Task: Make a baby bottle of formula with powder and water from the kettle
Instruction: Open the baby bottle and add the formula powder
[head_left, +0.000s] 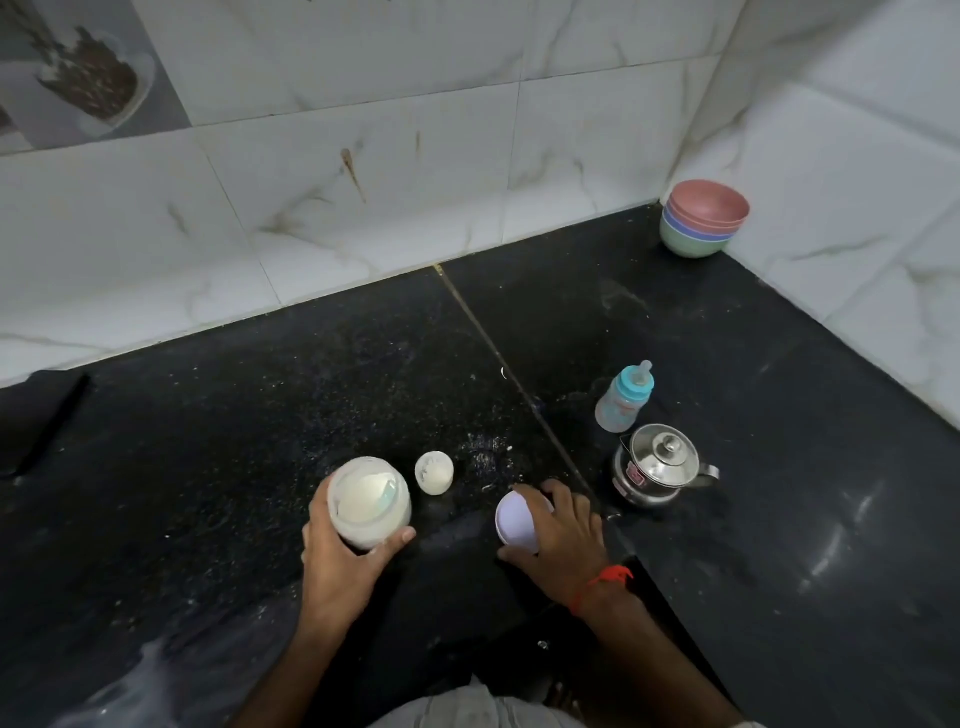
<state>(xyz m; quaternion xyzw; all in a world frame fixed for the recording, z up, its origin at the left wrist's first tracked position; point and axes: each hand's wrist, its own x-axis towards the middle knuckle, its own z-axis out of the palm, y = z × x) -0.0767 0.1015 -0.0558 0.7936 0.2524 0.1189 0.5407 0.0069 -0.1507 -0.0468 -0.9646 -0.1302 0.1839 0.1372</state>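
An open jar of white formula powder (370, 501) stands tilted at the front of the black counter, and my left hand (340, 564) grips it from below. My right hand (558, 540) holds the jar's white lid (517, 519), its inner side facing up and left. Between them sits a small white cup (434, 472) with powder in it. The baby bottle (625, 397), with a teal collar and teat on, stands upright at the right. Just in front of it is the small steel kettle (657, 465), lid on, spout pointing right.
A stack of coloured bowls (704, 224) sits in the far right corner against the tiled wall (363, 182). Spilled powder and water marks speckle the counter (260, 415) around the cup. A dark flat object (36, 421) lies at the left edge.
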